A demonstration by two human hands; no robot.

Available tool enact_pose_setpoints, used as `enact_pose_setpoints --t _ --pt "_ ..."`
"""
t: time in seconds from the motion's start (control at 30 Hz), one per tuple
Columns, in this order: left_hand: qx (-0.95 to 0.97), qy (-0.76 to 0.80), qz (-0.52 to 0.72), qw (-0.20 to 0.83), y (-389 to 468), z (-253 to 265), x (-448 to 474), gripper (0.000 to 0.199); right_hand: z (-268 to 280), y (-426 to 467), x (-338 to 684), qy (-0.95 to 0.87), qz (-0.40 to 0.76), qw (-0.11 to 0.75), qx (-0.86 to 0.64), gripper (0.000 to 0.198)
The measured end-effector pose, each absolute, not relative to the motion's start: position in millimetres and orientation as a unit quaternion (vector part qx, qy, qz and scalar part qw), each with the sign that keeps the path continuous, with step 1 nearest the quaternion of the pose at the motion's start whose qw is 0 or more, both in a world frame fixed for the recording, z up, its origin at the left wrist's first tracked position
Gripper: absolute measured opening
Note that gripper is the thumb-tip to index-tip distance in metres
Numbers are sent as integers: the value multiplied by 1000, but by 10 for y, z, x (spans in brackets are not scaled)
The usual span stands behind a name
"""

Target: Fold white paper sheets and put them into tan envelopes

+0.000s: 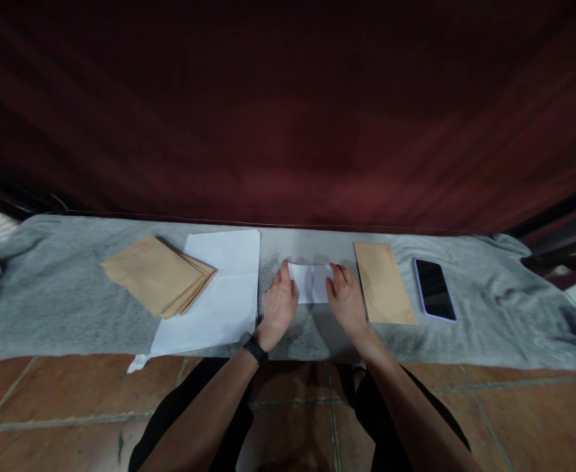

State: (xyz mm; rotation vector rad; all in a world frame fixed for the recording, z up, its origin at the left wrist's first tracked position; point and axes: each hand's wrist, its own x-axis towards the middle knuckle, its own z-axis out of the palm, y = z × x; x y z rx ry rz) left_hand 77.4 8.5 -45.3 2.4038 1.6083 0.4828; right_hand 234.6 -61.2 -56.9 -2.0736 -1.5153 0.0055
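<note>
A small folded white sheet of paper (311, 286) lies on the grey cloth in front of me. My left hand (280, 300) grips its left edge, with the thumb on the paper and the fingers along the far corner. At the right edge, my right hand (346, 300) has its curled fingers and thumb on the paper. A single brown envelope (385, 283) lies flat just right of my right hand. To the left of my left hand is a stack of large white sheets (229, 301), partly covered by a fanned pile of brown envelopes (155, 275).
A phone (434, 289) in a light purple case lies right of the single envelope. The grey cloth (494, 314) covers a long narrow surface. Behind it hangs a dark red curtain (288, 131). Tiled floor (61, 393) shows along the near edge.
</note>
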Motion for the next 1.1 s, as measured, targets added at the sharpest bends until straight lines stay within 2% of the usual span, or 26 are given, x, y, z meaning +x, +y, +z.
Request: enact_pose_setpoints --t 0.07,0.2,0.37,0.5,0.6,0.77,0.93,1.1 --pt "821 544 144 94 93 -455 770 52 -594 -685 2184 -609 24 280 -742 46" --pt "827 543 119 90 133 -422 753 47 -675 -881 1891 -690 29 209 -692 51" --pt "843 510 163 49 53 -383 760 45 -737 -1004 1832 -710 -3 153 -688 56" --pt "891 395 198 109 -227 -501 761 56 -780 -1016 1873 -736 -24 125 -665 56" --pt "915 334 182 130 -410 -624 704 67 -820 -1040 1882 -746 -45 119 -654 61" --pt "925 331 168 81 -437 -726 560 79 -863 -1065 1945 -728 -53 115 -674 62" --pt "924 348 156 30 -399 -752 462 84 -877 -1103 2056 -688 -62 127 -712 61" --pt "913 381 147 21 -382 -758 394 87 -871 -1167 2160 -671 -70 135 -725 64"
